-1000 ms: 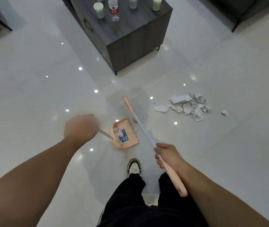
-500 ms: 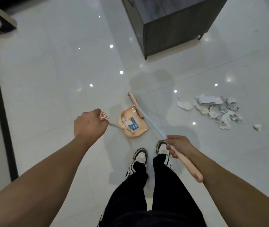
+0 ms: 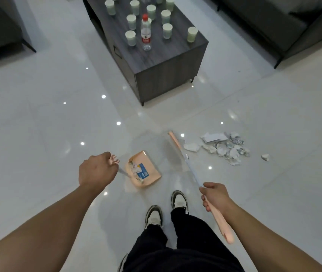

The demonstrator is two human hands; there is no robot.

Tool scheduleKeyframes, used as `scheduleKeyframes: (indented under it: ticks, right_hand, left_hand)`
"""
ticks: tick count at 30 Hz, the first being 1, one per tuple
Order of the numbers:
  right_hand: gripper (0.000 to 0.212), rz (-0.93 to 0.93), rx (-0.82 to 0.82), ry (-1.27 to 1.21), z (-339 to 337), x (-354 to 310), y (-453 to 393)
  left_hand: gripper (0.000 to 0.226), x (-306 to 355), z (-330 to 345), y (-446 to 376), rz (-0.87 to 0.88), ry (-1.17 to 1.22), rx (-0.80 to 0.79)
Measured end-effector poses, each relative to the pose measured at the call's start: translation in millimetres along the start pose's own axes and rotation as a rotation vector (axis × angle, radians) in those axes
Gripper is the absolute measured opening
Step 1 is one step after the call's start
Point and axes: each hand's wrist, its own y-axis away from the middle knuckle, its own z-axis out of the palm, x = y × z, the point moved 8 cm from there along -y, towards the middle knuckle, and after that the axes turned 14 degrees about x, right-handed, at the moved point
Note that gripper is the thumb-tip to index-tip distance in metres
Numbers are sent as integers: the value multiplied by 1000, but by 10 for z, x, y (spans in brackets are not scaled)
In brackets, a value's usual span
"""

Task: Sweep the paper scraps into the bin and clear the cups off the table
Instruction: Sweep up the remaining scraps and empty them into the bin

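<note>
Left hand (image 3: 96, 171): fingers curled round the handle of the peach plastic long-handled dustpan (image 3: 144, 170), a few scraps already inside.
Dustpan: best set mouth-down on the floor, facing the pile.
Right hand (image 3: 214, 195): closed round the peach-and-white broom (image 3: 183, 155); short strokes leftward should suit.
Torn white paper scraps (image 3: 225, 147): heaped just right of the broom head.
Pale green cups (image 3: 130, 37): standing on the dark wooden surface (image 3: 168, 54), waiting.
</note>
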Motion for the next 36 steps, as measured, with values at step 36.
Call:
scheduleKeyframes:
  ticks: [36]
  right_hand:
    - [23,293,268,-318,-2746,-1031,-2850]
  left_hand:
    - [10,6129,1215,-1233,449,117,-180]
